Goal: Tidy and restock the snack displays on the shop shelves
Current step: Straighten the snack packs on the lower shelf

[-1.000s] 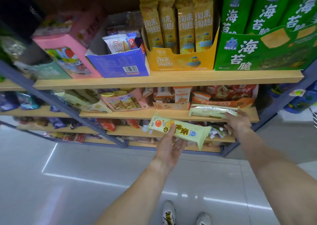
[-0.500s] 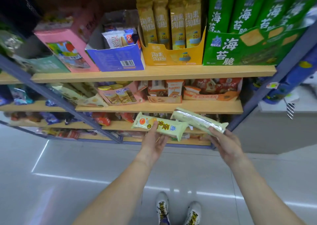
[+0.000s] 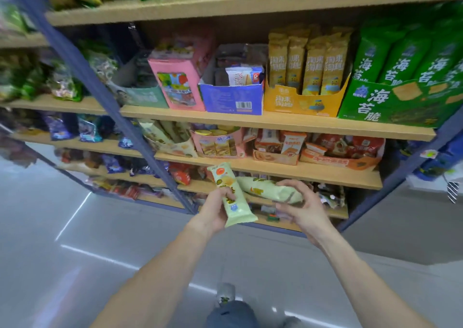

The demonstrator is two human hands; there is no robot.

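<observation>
My left hand grips a pale green snack packet with an orange circle on it, held nearly upright in front of the lower shelves. My right hand holds a second pale green packet lying sideways, its fingers curled over the right end. The two packets touch near their upper ends. Both hands hover in front of the wooden shelf that carries the orange display boxes.
The shelf above holds a pink box, a blue box, a yellow display box and a green seaweed snack box. A blue slanted upright crosses the shelving. Grey shiny floor lies below, my shoes near the bottom edge.
The right hand drew its packet off the shelf and over to the left hand's packet. The left packet turned from sideways to nearly upright. The view tilted upward, showing higher shelves.
</observation>
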